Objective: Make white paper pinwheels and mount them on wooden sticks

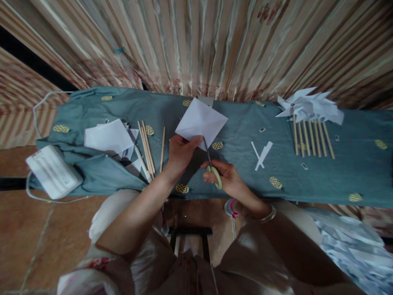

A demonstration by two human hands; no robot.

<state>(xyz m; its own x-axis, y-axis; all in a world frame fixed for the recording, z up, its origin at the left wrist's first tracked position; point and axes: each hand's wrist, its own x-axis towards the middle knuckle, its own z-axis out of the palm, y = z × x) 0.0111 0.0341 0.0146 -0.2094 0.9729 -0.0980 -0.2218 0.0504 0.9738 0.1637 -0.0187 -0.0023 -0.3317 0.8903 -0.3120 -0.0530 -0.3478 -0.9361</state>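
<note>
A square sheet of white paper (204, 119), with faint diagonal creases, is pinched at its near left edge by my left hand (181, 152). My right hand (225, 175) grips scissors (217, 177) with pale green handles. Their blades point up and away, meeting the paper at its nearest corner, close to my left thumb. How far the blades are into the paper, I cannot tell. Just left of my left hand lies a single wooden stick (162, 149). To the right of my hands, narrow white paper strips (260, 156) lie crossed on the cloth.
Paper pinwheels on sticks (311, 110) lie at the right. At the left are stacked white sheets (109, 136), several wooden sticks (146, 147) and a white power strip or box (54, 172) with a cord. A green pineapple-print cloth (242, 182) covers the narrow table; a pleated curtain (196, 45) hangs behind.
</note>
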